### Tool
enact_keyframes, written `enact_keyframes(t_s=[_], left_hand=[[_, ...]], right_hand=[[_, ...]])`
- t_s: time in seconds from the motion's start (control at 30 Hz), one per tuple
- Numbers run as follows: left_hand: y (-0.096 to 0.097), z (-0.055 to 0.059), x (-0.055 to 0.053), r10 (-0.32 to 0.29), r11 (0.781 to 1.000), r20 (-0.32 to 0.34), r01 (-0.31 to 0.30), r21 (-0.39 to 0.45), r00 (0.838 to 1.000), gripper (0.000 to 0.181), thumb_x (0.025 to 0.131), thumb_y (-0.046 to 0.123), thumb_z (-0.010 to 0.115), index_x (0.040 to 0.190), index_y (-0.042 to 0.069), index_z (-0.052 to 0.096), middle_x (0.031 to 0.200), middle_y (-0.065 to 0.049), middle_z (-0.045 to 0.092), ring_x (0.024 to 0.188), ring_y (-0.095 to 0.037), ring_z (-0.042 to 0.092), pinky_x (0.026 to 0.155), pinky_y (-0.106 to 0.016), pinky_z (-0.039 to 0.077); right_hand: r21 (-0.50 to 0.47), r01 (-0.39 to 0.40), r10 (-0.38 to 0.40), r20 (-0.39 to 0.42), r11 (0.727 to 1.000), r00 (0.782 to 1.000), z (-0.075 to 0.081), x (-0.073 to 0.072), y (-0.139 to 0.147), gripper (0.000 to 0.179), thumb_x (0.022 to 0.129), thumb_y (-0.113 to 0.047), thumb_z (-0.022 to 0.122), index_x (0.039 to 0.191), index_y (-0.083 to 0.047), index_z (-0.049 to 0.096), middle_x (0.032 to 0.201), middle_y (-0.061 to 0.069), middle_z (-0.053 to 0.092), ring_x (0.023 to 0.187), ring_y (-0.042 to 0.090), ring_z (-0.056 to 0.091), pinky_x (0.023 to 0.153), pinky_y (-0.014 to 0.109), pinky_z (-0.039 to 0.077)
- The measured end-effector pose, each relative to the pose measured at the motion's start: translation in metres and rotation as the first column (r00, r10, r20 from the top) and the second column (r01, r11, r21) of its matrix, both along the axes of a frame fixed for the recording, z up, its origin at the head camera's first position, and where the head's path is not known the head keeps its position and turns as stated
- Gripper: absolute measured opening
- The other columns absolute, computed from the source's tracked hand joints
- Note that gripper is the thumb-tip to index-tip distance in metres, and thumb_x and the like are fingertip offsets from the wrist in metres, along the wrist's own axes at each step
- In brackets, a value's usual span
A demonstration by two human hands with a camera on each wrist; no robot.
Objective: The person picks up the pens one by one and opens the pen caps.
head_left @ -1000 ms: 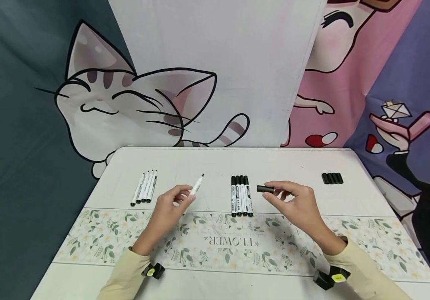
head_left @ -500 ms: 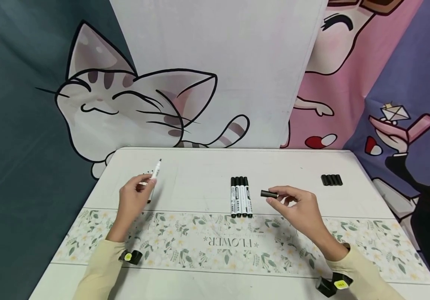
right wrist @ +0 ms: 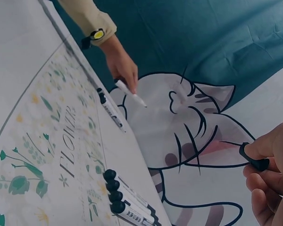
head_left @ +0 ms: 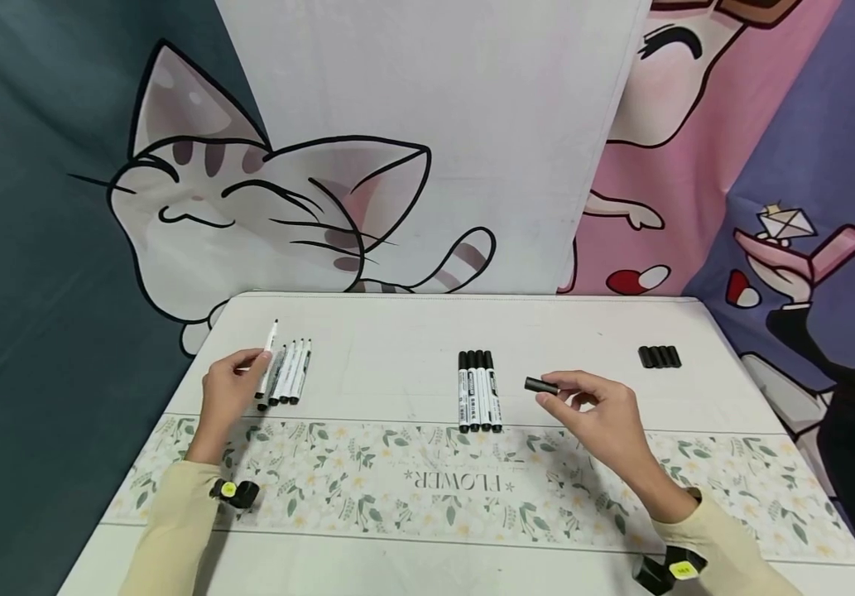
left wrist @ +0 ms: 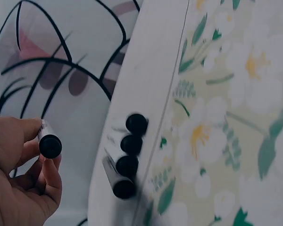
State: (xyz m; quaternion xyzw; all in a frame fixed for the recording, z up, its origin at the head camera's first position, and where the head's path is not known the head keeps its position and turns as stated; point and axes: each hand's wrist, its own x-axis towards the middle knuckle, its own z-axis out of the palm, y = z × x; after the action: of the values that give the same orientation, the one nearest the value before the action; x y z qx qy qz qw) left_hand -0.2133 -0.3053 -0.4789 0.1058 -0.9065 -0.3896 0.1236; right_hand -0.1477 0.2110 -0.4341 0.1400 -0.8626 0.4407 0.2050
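My left hand pinches a white marker without its cap, dark tip pointing away from me. It is over the left side of a row of several uncapped white markers; in the left wrist view, the held marker's black end faces the camera, apart from the row's black ends. My right hand holds a black marker cap between thumb and fingers, above the table right of several capped markers that lie side by side.
Several loose black caps lie in a row at the table's far right. A printed floral band crosses the white table in front of the markers. Behind the table's back edge hangs a cartoon cat curtain.
My left hand has carried the uncapped marker leftward from the middle to the left side of the uncapped row. The right hand with the cap has drifted slightly right and toward me.
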Motion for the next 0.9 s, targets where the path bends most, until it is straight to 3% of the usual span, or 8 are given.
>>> enact_keyframes(t_s=[0.4,0.63,0.9], left_hand=[[-0.023,-0.019,-0.008,0.064,0.997,0.151,-0.069,0.027,0.986,0.054,0.104,0.045,0.056,0.134,0.001,0.065,0.126,-0.023,0.063,0.112,-0.039,0.061,0.082,-0.046,0.052],[-0.031,-0.033,-0.008,0.05,0.999,0.204,-0.052,0.003,0.978,0.054,0.104,0.045,0.055,0.133,0.001,0.066,0.121,-0.022,0.064,0.103,-0.035,0.061,0.069,-0.034,0.047],[-0.031,-0.037,-0.006,0.034,0.999,0.187,-0.033,-0.006,0.982,0.052,0.104,0.045,0.056,0.13,0.001,0.067,0.116,-0.021,0.066,0.096,-0.033,0.062,0.066,-0.03,0.045]], right_hand=[[-0.036,0.023,-0.022,0.022,0.999,1.0,0.001,0.003,0.006,0.025,0.083,-0.006,0.086,0.106,-0.013,0.08,0.086,0.0,0.074,0.072,0.002,0.062,0.064,0.014,0.05],[-0.055,0.04,-0.037,0.046,0.998,0.998,0.0,0.004,0.012,0.024,0.083,-0.006,0.085,0.106,-0.012,0.079,0.086,0.001,0.074,0.073,0.002,0.063,0.065,0.014,0.05],[-0.032,0.108,-0.106,0.048,0.994,0.993,0.002,0.005,0.025,0.022,0.086,-0.009,0.084,0.107,-0.01,0.079,0.088,0.002,0.075,0.076,-0.001,0.063,0.069,0.011,0.049]])
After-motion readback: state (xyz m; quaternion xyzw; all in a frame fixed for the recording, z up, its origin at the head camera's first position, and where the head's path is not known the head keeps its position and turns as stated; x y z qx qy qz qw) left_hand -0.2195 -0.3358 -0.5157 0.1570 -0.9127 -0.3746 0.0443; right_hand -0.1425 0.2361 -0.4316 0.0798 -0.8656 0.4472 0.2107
